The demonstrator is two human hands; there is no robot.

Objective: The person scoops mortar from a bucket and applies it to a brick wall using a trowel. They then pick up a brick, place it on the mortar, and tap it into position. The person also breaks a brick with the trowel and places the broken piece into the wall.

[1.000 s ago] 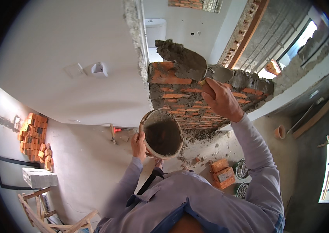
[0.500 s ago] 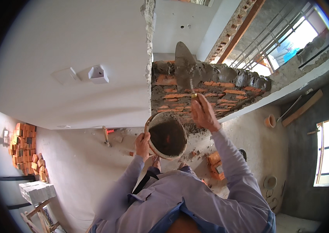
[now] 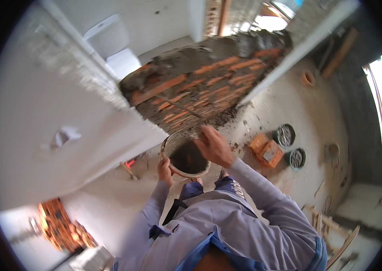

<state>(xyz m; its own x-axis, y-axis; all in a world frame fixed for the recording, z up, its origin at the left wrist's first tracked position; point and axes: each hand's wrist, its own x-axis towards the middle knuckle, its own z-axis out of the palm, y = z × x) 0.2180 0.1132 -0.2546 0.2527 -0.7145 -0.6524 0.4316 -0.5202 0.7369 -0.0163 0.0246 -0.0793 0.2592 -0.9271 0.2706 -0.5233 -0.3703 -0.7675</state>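
My left hand (image 3: 165, 172) is closed on the rim of a round bucket (image 3: 171, 142) in front of my body. Dark, wet-looking mortar (image 3: 190, 158) coats its inside. Over the bucket's right side, my right hand (image 3: 216, 147) grips a trowel (image 3: 185, 109), its fingers wrapped round the handle. The trowel's blade points away to the left, seen nearly edge-on and blurred against the brickwork. Beyond both hands stands a low brick wall (image 3: 213, 83), with grey mortar smeared between its courses and along its top.
A white wall (image 3: 87, 149) with a broken edge stands left. On the floor are a hammer (image 3: 129, 171), bricks (image 3: 267, 151), two dark buckets (image 3: 274, 135) and an orange pot (image 3: 307, 79). A brick stack (image 3: 58, 221) lies lower left; a toilet (image 3: 123, 63) stands beyond the wall.
The trowel has come down from the wall's top toward the bucket, its blade swinging left. My right hand is now over the bucket's rim. The view has turned to the right.
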